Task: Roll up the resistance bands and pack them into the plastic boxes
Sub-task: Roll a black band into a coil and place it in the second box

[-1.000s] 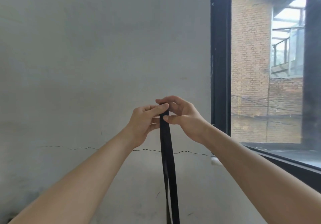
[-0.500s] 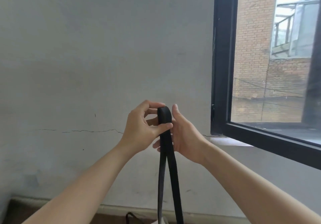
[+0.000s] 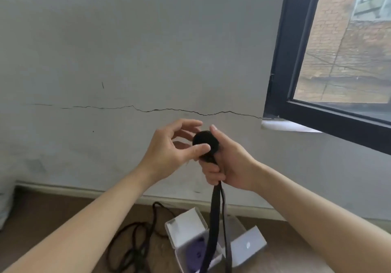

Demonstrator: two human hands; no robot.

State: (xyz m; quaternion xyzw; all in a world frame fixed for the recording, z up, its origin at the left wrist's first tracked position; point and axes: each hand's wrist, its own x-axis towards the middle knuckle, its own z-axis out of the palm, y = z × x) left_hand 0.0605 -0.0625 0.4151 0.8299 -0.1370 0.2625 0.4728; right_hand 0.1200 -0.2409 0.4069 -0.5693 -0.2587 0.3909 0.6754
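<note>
A black resistance band (image 3: pixel 213 219) hangs from my hands, its top wound into a small roll (image 3: pixel 204 140) held at chest height in front of the wall. My left hand (image 3: pixel 173 150) pinches the roll, thumb on its near face and fingers curved over the far side. My right hand (image 3: pixel 228 164) cups the roll from the right, its lower fingers curled round the band just below it. Down on the floor stands an open plastic box (image 3: pixel 186 230) with a purple band (image 3: pixel 197 246) rolled inside. A second box (image 3: pixel 248 245) lies to its right.
Another black band (image 3: pixel 135 243) lies in loose loops on the brown floor left of the boxes. A grey cracked wall (image 3: pixel 148 61) is straight ahead. A black-framed window (image 3: pixel 283 61) with a white sill is at the upper right.
The folded top of the band has become a small roll between my hands. The view has tipped downward, so the floor, boxes and loose band have come into sight.
</note>
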